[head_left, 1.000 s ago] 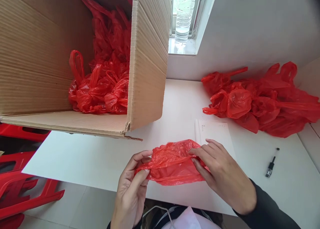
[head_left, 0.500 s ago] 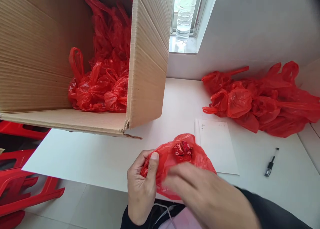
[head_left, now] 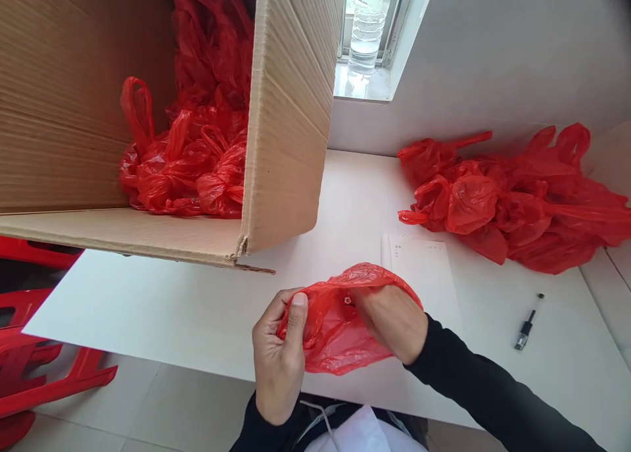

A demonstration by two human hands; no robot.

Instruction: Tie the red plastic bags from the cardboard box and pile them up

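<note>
My left hand (head_left: 280,353) pinches the left edge of a thin red plastic bag (head_left: 340,353), thumb on top. The bag's mouth faces me, held just over the front of the white table. My right hand (head_left: 389,314) reaches inside it up to the wrist, so its fingers are hidden by the plastic. Beside those hidden fingers, a small part of a dark red printed packet (head_left: 349,301) shows within the bag.
A large cardboard box (head_left: 286,123) holding red bags (head_left: 182,163) stands at the left. More red bags (head_left: 493,196) lie at the back right. A white notebook (head_left: 424,268), a pen (head_left: 527,327), a water bottle (head_left: 367,31) and red stools (head_left: 54,380) are around.
My right hand has gone from in front of the bag into its mouth, now covering most of the packet. My left hand keeps its grip. The view has shifted slightly.
</note>
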